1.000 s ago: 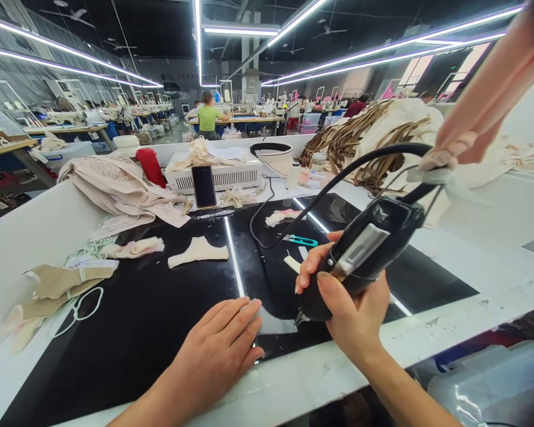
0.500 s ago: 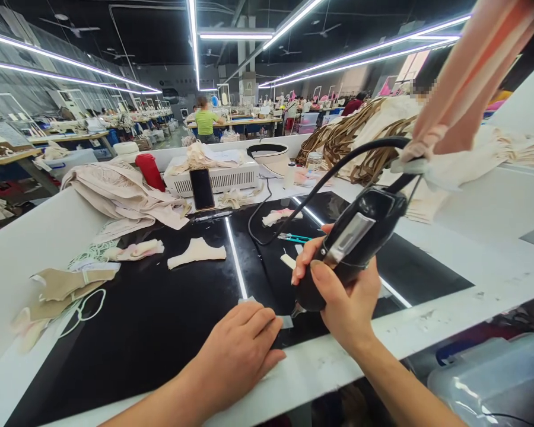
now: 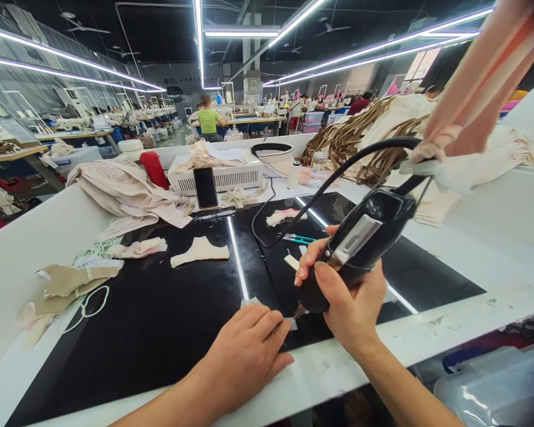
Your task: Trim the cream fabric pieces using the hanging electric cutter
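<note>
My right hand (image 3: pixel 351 296) is wrapped round a black corded hand-held power tool (image 3: pixel 360 237) with a silver metal plate on its side. The tool slants down to the left, and its narrow metal tip is close beside a small grey strip (image 3: pixel 293 324). My left hand (image 3: pixel 249 350) lies low over the front of the black mat (image 3: pixel 151 332), fingers together on that strip, most of which they hide. Another bit of grey material (image 3: pixel 250 301) shows behind the knuckles. Whether the tip touches the strip, I cannot tell.
A cream fabric piece (image 3: pixel 200 251), teal thread snips (image 3: pixel 299 239) and pinkish scraps (image 3: pixel 285 217) lie on the mat. Tan pieces (image 3: pixel 78 279) are at left. A phone (image 3: pixel 205 187) leans on a white vented box (image 3: pixel 235 177). The black cord (image 3: pixel 338 172) arches above the mat.
The view has shifted slightly. My left hand has edged right, bringing the strip's end a little closer to the tool tip. My right hand keeps the same grip on the tool.
</note>
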A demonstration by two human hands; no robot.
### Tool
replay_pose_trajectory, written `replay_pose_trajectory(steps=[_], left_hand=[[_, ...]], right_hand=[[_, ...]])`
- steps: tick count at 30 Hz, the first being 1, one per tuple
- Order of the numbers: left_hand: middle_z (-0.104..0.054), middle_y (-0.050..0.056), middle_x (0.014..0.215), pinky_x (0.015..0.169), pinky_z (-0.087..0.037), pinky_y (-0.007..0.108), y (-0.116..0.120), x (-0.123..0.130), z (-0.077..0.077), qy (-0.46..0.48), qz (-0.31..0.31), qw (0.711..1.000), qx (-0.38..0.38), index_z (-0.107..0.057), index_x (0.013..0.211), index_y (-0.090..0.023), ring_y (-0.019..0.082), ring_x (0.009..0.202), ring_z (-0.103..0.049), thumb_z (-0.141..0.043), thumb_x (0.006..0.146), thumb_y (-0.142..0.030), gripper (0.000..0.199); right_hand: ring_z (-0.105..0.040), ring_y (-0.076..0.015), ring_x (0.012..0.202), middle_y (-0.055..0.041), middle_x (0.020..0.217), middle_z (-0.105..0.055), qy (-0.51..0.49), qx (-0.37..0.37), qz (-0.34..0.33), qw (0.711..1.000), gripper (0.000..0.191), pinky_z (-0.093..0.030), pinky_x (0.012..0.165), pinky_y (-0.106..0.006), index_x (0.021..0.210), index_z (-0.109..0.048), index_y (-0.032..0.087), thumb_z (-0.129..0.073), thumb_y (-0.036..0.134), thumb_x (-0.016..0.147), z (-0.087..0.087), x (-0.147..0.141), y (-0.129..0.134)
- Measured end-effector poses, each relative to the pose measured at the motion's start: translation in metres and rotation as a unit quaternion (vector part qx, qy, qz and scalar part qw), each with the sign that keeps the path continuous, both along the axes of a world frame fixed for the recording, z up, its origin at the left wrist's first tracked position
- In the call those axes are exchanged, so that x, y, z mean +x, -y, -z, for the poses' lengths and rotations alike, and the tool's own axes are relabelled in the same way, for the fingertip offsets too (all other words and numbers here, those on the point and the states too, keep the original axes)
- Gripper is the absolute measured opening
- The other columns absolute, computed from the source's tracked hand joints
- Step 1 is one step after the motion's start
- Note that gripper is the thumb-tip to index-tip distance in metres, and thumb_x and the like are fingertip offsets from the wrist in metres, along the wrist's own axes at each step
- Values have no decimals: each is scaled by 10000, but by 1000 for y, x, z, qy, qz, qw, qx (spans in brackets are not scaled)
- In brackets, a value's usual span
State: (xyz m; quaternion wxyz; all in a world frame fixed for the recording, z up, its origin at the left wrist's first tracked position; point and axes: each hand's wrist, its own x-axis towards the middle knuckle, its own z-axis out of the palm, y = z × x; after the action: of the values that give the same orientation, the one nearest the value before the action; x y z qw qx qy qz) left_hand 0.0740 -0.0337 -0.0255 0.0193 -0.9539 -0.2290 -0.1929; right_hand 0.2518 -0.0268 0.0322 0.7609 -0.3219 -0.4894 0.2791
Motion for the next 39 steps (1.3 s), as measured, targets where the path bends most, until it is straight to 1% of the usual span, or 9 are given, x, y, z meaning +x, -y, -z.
replay_pose_trajectory(steps=[11,15,20,25,29,32,34,37,39], left_hand=[[-688,74,1126,907,-576,425,-1,0,0,9,10,1000,4,-604,1266,-131,258,1000,-655,-588,1024,-398,361],[-689,74,1128,923,-574,421,0,0,1,15,10,1000,9,-607,1262,-128,257,1014,-651,-595,1021,-385,353],[-687,73,1144,913,-578,425,0,0,2,7,10,1000,12,-605,1265,-131,260,1015,-651,-612,1012,-392,363],[-688,78,1154,924,-573,427,0,-2,2,3,9,1000,17,-601,1283,-136,263,1019,-653,-621,1009,-396,378],[-691,74,1154,923,-581,431,0,-1,2,8,15,1000,10,-600,1287,-132,265,1020,-656,-628,1005,-384,379],[-690,73,1174,976,-570,449,0,-1,-3,21,21,1000,-5,-597,1294,-140,262,1051,-654,-598,1023,-368,354],[-684,77,1209,1043,-542,461,0,-5,-10,31,23,999,-22,-589,1305,-141,257,1101,-646,-566,1040,-358,343],[-672,81,1262,1110,-503,457,1,-19,-23,30,15,998,-59,-569,1335,-148,247,1170,-626,-540,1054,-340,341],[-663,82,1280,1108,-507,445,3,-34,-30,20,-8,996,-84,-561,1348,-163,244,1186,-618,-556,1047,-325,341]], right_hand=[[-634,-142,613,31,835,-656,0,1,0,1000,273,-574,525,-294,1078,-583,269,-774,288,884,1,-1,0],[-637,-148,610,32,829,-656,1,-8,6,1000,312,-580,535,-307,1148,-579,279,-759,269,893,0,-2,0],[-623,-138,607,34,837,-642,-1,0,-2,1000,379,-561,533,-295,1225,-567,289,-761,316,900,0,0,5],[-619,-133,601,32,849,-642,-3,-5,-12,1000,365,-553,522,-290,1189,-574,286,-775,339,889,1,-2,11],[-615,-137,588,33,833,-645,-3,-20,2,1000,337,-553,506,-295,1181,-570,287,-757,327,903,1,-4,12],[-616,-136,591,36,836,-644,1,-14,-11,1000,339,-550,512,-297,1178,-568,285,-760,331,903,-1,-3,11],[-614,-132,591,45,836,-642,3,-2,-26,1000,342,-545,520,-294,1174,-564,296,-766,339,901,-4,0,11],[-625,-136,616,48,841,-656,23,-2,-28,999,354,-553,553,-294,1165,-574,309,-786,354,886,-11,3,15],[-646,-145,661,31,868,-682,73,-27,-6,997,337,-562,587,-291,1120,-612,294,-812,364,858,-16,3,19]])
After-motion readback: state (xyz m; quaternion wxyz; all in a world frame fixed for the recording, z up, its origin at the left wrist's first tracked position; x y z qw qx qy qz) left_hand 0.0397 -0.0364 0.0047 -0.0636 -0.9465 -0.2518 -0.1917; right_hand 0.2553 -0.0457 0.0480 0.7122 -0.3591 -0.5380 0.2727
